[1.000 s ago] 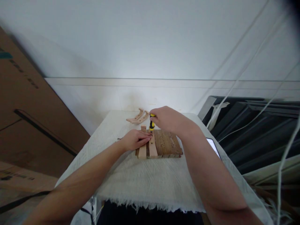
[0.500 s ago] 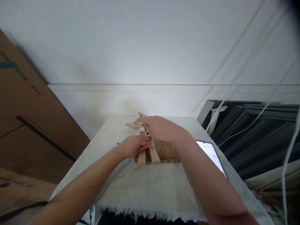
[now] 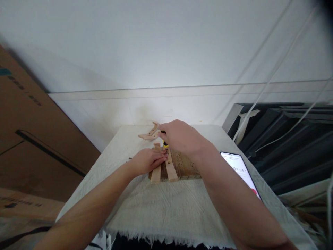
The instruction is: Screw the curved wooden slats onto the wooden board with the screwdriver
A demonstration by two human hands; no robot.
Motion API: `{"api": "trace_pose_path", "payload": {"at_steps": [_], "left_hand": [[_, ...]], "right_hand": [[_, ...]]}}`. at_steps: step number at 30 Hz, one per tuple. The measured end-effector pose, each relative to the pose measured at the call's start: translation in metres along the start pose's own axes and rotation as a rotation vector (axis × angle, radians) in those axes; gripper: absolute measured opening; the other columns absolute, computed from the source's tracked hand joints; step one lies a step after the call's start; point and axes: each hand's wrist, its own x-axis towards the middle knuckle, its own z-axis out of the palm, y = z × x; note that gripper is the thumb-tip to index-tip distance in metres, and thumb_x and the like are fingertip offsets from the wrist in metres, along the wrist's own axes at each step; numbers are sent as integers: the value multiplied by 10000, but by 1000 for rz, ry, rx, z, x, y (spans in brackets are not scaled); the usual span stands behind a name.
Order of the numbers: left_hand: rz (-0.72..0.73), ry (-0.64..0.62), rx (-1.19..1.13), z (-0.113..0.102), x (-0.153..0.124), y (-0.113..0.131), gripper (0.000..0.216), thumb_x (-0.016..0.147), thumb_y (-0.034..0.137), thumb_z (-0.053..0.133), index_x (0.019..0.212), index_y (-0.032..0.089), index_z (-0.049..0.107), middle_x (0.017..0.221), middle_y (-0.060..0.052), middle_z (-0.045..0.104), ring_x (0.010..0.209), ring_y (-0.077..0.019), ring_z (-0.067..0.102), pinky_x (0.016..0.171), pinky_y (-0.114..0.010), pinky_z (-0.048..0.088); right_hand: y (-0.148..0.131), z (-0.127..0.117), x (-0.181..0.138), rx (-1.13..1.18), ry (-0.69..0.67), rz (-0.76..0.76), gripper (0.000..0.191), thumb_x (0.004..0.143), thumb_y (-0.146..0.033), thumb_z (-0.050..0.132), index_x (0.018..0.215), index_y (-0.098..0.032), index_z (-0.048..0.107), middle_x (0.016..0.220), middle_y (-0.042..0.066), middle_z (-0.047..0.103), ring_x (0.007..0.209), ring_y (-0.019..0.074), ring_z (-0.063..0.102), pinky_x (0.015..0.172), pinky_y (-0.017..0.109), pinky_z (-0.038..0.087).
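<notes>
My right hand (image 3: 179,137) is closed round a yellow and black screwdriver (image 3: 164,144), held upright with its tip down on a pale wooden slat (image 3: 171,168). My left hand (image 3: 148,160) lies flat, fingers pressed on the slats beside the tip. Two pale slats (image 3: 156,173) lie on a dark wooden board (image 3: 185,165) with several small holes. The board rests on a table covered with a white cloth (image 3: 166,201). Most of the screwdriver is hidden by my right hand.
Curved wooden pieces (image 3: 149,133) lie at the far edge of the table. A phone (image 3: 240,172) with a lit screen lies at the right edge. A large cardboard box (image 3: 31,132) leans at the left. Dark panels (image 3: 286,139) and white cords stand at the right.
The screwdriver went from upright to tilted and back to upright under my right hand. My left hand has stayed on the slats. The view has shifted, showing more of the phone.
</notes>
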Motion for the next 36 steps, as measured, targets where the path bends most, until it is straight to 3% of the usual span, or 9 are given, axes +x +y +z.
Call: {"api": "trace_pose_path", "payload": {"at_steps": [4, 9, 13, 19, 21, 25, 29, 33, 36], "left_hand": [[-18, 9, 5, 2, 0, -1, 352, 977, 325, 392, 1147, 185, 667, 1197, -73, 676, 1105, -185, 647, 948, -299, 518], [4, 6, -45, 0, 1, -3, 340, 975, 326, 402, 1107, 184, 681, 1180, -76, 685, 1074, -176, 661, 901, -267, 528], [-5, -11, -56, -1, 1, -2, 356, 981, 331, 382, 1106, 183, 681, 1215, -78, 666, 1122, -183, 637, 935, -279, 514], [-18, -13, 23, 0, 0, 1, 369, 983, 340, 375, 1143, 184, 668, 1218, -76, 665, 1111, -189, 643, 935, -296, 516], [-23, -18, 48, -1, 0, 2, 365, 981, 338, 380, 1144, 186, 668, 1213, -74, 668, 1097, -194, 650, 921, -299, 521], [-17, -41, 37, -3, 1, 3, 325, 973, 316, 405, 1108, 212, 682, 1170, -49, 695, 1059, -185, 666, 894, -281, 526], [-14, -37, 9, -3, 1, 1, 328, 972, 317, 404, 1100, 202, 684, 1168, -58, 695, 1099, -190, 648, 908, -285, 522], [-4, -17, 25, -1, 0, -1, 319, 970, 314, 411, 1126, 218, 672, 1176, -48, 690, 1111, -182, 642, 933, -291, 513], [5, -24, 19, 0, -1, -1, 332, 974, 318, 403, 1138, 201, 667, 1196, -58, 679, 1127, -177, 634, 941, -286, 510]], "right_hand": [[3, -10, -9, 3, -74, -54, 279, 898, -277, 473, 965, -136, 705, 896, 144, 726, 803, 218, 671, 636, 285, 418], [8, -5, -8, -31, 53, 116, 422, 891, -478, 458, 897, -153, 726, 865, 164, 719, 839, 279, 670, 625, 320, 425], [12, 7, 0, -19, 74, -19, 334, 938, -341, 422, 951, -168, 708, 905, 127, 723, 852, 238, 665, 656, 299, 415], [5, 0, -6, 57, -71, -165, 314, 931, -141, 404, 1155, -131, 624, 1080, 128, 706, 922, 183, 653, 730, 257, 418], [-1, -2, -7, 26, -81, -70, 268, 924, -251, 470, 1067, -141, 668, 1036, 137, 715, 898, 214, 662, 697, 274, 432], [-10, 6, -3, -81, 56, 130, 442, 872, -539, 498, 904, -157, 718, 901, 165, 712, 838, 278, 672, 624, 312, 446], [-8, 16, 0, -89, 112, 59, 325, 925, -374, 457, 1038, -174, 686, 935, 149, 705, 829, 250, 670, 611, 296, 437], [1, 10, -5, 23, 10, -73, 329, 946, -346, 430, 1123, -174, 646, 1008, 138, 707, 900, 226, 655, 690, 283, 440], [5, 4, -8, 8, -40, -35, 321, 942, -315, 428, 1073, -147, 668, 966, 144, 718, 866, 212, 657, 706, 277, 441]]}}
